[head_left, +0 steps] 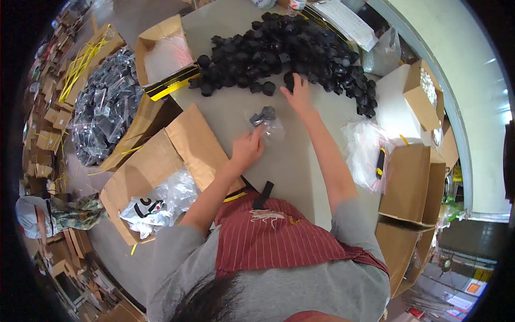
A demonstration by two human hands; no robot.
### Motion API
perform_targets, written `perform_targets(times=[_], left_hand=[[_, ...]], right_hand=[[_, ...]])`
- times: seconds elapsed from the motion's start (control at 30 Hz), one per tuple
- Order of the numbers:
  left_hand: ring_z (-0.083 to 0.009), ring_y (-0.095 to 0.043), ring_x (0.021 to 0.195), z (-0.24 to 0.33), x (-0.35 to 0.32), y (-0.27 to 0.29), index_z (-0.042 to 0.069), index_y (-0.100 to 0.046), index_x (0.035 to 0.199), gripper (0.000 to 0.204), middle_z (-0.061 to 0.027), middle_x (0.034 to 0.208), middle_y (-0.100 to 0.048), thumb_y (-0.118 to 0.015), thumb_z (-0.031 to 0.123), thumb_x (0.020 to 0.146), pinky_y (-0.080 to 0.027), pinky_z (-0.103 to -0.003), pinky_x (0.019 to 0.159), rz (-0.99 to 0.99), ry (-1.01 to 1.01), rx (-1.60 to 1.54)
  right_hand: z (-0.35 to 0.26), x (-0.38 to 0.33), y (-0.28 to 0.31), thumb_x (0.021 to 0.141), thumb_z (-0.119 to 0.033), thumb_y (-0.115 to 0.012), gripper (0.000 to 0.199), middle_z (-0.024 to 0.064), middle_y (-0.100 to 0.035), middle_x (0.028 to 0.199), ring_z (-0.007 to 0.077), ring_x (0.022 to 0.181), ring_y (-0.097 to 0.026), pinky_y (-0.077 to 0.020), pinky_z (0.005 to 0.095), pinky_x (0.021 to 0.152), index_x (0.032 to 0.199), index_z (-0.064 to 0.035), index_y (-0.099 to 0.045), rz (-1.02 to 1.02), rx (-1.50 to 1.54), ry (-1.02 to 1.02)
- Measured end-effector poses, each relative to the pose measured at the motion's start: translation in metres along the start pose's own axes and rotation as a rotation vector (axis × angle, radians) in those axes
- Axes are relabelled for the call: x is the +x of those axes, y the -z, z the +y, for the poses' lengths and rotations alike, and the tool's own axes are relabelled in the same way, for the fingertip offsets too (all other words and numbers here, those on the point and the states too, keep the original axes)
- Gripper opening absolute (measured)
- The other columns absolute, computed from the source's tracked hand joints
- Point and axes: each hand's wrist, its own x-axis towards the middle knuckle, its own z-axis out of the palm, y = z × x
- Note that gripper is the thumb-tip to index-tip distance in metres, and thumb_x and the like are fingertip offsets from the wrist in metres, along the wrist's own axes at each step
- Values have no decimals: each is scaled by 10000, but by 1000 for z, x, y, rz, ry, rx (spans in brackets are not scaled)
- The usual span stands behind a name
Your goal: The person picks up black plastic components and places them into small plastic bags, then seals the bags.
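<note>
Grey tabletop (287,174), black pieces (279,48) heaped (cartons (406,185) around)

Packing wkshp or whse, by the look: grey worktable (298,177) w/ a heap of small blk parts (279,53) at 12 o'clock, bagged pcs (104,107) filling a big ctn (131,134) at 10, open boxes (403,185) btwn 3 & 4. Stacked ctns (49,138) at 9, a co-worker (35,214) btwn 8 & 9, wearer's maroon apron (273,239) at 6.
</note>
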Motion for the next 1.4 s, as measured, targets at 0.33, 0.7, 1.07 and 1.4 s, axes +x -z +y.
perform_targets(times=[0.33, 0.7, 1.07, 1.4], left_hand=[[-300, -649, 680, 9, 1, 7, 105, -588, 937, 141, -85, 742, -648, -668, 207, 882, -508, -417, 556, 89, 200, -202], [-342, -607, 556, 51, -27, -4, 99, -603, 748, 226, -129, 594, -590, -638, 270, 893, -466, -462, 490, -96, -83, -3], [-379, -616, 575, 74, -46, 16, 71, -585, 835, 194, -157, 617, -613, -576, 254, 898, -478, -507, 532, -272, -4, -34], [-372, -642, 633, 80, -49, 25, 70, -599, 892, 166, -168, 703, -642, -597, 233, 865, -498, -503, 557, -295, 24, -65]], right_hand=[[9, -111, 86, 889, -254, -619, 310, 128, -679, 934, 217, 831, -656, -529, 376, 728, 1090, -19, -602, -281, 1132, -1016], [-72, -194, 178, 874, -169, -594, 353, 82, -670, 1052, 184, 944, -634, -523, 333, 800, 1188, -13, -631, -417, 1181, -856], [-95, -208, 153, 902, -159, -679, 330, 15, -668, 1025, 87, 892, -596, -478, 234, 748, 1205, -33, -649, -315, 1065, -814], [-105, -216, 145, 892, -155, -716, 363, 19, -675, 1029, 77, 841, -605, -475, 238, 712, 1213, -27, -604, -244, 1045, -814]])
